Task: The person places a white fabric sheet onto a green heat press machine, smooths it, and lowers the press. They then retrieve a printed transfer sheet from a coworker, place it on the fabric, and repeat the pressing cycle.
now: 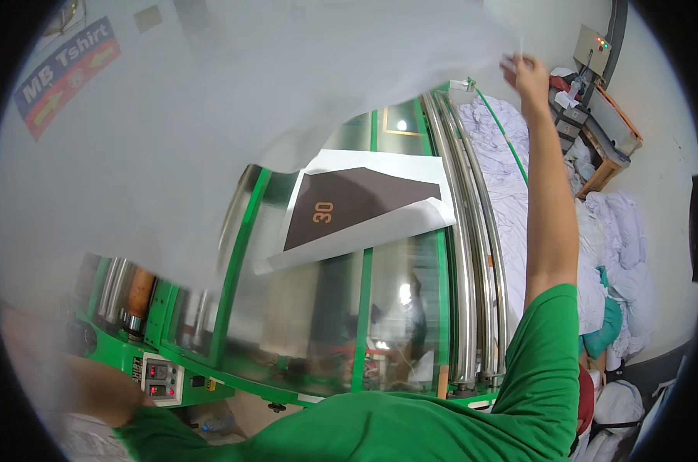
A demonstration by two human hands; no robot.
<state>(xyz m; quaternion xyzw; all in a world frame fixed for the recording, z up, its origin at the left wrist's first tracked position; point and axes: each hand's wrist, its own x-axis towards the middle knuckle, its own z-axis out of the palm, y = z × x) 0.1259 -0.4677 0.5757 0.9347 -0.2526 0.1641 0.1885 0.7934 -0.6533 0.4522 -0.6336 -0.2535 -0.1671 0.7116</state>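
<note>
My right hand (525,75) is raised at the far right, its fingers pinching the edge of a large thin white sheet (303,69). The sheet billows across the upper left, blurred by motion, and hides much of what lies behind it. Low on the left, my left forearm (95,391) is smeared, and its fingers cannot be made out. Below the sheet, a dark brown cut piece (364,199) with orange printed figures lies on white paper (426,165). The paper's near edge curls up over the piece. Both rest on the shiny bed of a green-framed machine (326,308).
Long metal rollers (464,254) run along the machine's right side. A control panel (162,379) with red displays sits at its front left. White cloth (495,146) is heaped beyond the rollers. A wooden stand (602,158) and a wall box (593,50) are at the right.
</note>
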